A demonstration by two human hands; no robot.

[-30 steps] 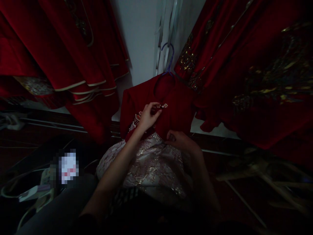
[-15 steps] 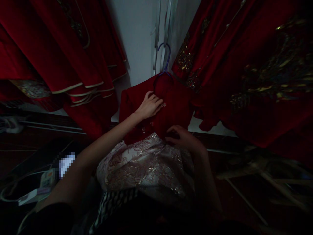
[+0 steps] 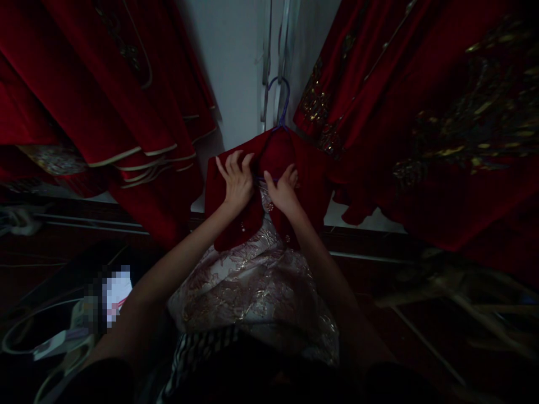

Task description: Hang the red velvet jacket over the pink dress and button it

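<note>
A small dark red jacket lies in front of me on a blue hanger, over a pale brocade garment spread on my lap. My left hand rests on the jacket's left front panel, fingers spread and curled into the cloth. My right hand pinches the right front edge near the collar. The two hands sit close together at the jacket's opening, where small beaded buttons show.
Red embroidered garments hang at the left and right, with a white wall between them. A white device and cables lie at the lower left. Pale sticks cross the dark floor at the right.
My right hand rose from the jacket's lower hem to the collar opening. My left hand shifted left onto the front panel and spread its fingers. The beaded ornament it held earlier is out of sight.
</note>
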